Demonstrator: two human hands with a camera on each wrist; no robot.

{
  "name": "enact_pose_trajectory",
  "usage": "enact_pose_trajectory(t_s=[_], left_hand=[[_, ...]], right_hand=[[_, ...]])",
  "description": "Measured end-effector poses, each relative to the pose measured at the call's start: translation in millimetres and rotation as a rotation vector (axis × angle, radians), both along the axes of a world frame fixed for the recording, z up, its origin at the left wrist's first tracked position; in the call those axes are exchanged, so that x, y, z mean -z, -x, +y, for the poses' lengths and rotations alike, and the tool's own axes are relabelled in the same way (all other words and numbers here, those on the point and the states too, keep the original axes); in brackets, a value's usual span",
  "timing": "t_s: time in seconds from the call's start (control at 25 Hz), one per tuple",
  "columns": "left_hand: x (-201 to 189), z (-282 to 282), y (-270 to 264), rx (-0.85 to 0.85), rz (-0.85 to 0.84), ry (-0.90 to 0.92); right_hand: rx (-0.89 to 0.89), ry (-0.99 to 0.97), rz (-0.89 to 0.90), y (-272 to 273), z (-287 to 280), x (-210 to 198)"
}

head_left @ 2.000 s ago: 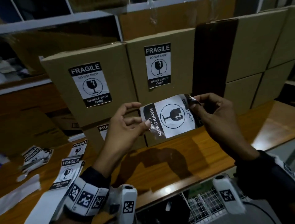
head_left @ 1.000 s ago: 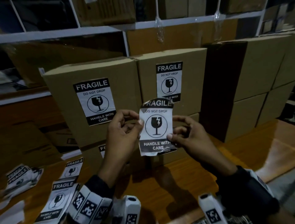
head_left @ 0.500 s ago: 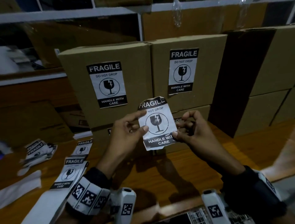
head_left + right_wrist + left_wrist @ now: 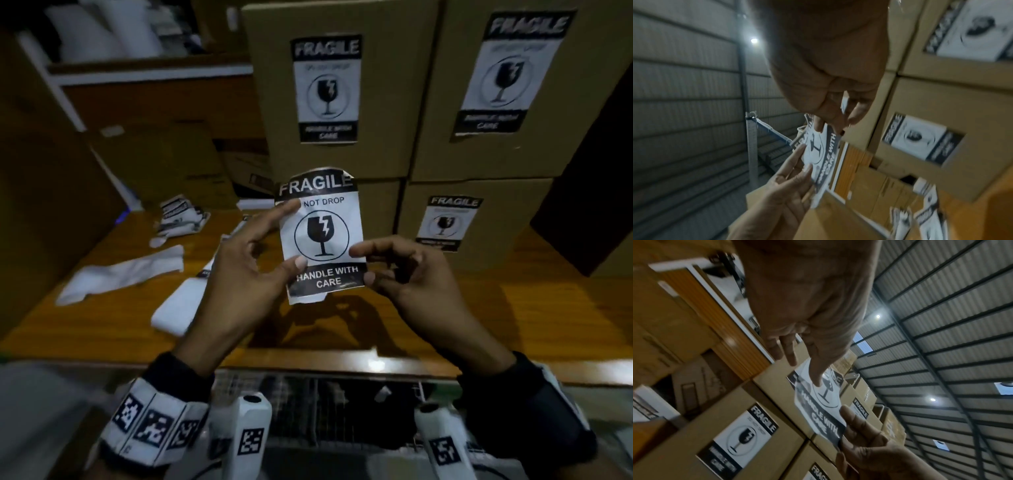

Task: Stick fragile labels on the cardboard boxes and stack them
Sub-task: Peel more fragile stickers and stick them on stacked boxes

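I hold a black-and-white fragile label upright in the air in front of the stacked cardboard boxes. My left hand pinches its left edge between thumb and forefinger. My right hand pinches its lower right edge. The same label shows in the left wrist view and, as a slanted label, in the right wrist view. Two upper boxes and the lower right box carry stuck labels. The front of the lower left box is mostly hidden behind the held label.
The wooden table holds loose labels and white backing strips at the left. A dark box side stands at the right. A wire basket sits below the table's front edge. Shelving with cartons fills the left background.
The label went from sideways to upright between my hands. The view has dropped and closed in on the boxes, and the label now sits lower, before the bottom row.
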State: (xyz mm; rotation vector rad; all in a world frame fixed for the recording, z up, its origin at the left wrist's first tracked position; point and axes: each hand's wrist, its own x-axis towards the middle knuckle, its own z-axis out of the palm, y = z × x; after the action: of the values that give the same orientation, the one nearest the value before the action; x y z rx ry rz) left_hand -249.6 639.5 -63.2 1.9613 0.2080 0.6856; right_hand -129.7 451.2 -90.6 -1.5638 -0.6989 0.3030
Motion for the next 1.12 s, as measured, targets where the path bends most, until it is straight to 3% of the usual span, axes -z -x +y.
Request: enact_pose_trajectory(t_s=[0.2,0.44,0.76,0.96,1.12], left_hand=[[-0.6,24.5,73.0,-0.027,0.005,0.165],[11.2,84.8,169.2,-0.093,-0.018,0.09],[44.7,177.8,305.9,-0.353,0.013,-0.089],[71.6,190.8,345.9,-0.373,-0.06,0.089],[99.3,205.1,383.6,-0.4,-0.1,0.327]], right_hand=[[-0.166,-0.005,0.084,50.0,34.3,-0.8],[-0.248,-0.073,0.016,138.5,94.1,-6.9],[-0.343,-0.049,0.007,262.8,192.4,1.7],[-0.284,0.113,-0.349,321.8,260.1,32.9],[-0.413,0.139,-0.28,378.4,314.0,75.1]])
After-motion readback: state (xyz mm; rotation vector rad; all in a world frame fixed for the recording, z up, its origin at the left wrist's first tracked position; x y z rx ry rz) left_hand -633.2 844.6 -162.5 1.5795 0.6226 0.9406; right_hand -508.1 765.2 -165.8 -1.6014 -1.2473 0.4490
